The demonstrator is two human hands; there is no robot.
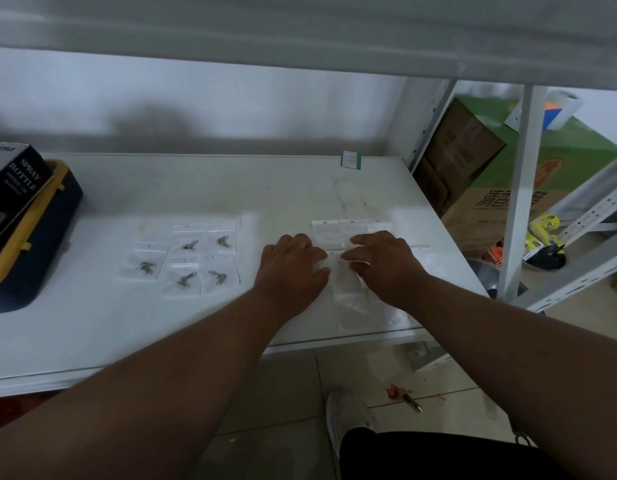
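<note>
- We take the cluster of filled bags (196,258), each with a small metal clasp inside, as our landmark on the white table (92,334).
- The empty bag (347,285) we are working on lies flat to the right of that cluster, apart from it, among other clear bags that are hard to tell apart.
- Our left hand (293,265) sits between the cluster and the bag. Its fingers are curled, and fingertips and thumb seem to pinch the bag's left upper edge.
- Our right hand (383,265) is on the bag's side away from the cluster. Its fingers curl inward and seem to pinch the opposite upper edge, though blur hides the exact contact.
- We judge that the two hands meet at the top because the mouth is there, so gripping both lips lets us pull it open or press it closed.
- The bag's long axis runs parallel to the columns of the cluster, from far to near. Its mouth end points away from us and its bottom points towards the table's front edge.
- A row of spare bags (334,230) lies right of the cluster and just beyond our fingertips, likely kept there as stock within easy reach.
- A spray bottle box (16,188) rests on a blue and yellow case (51,237) well left of the cluster, out of the working area.
</note>
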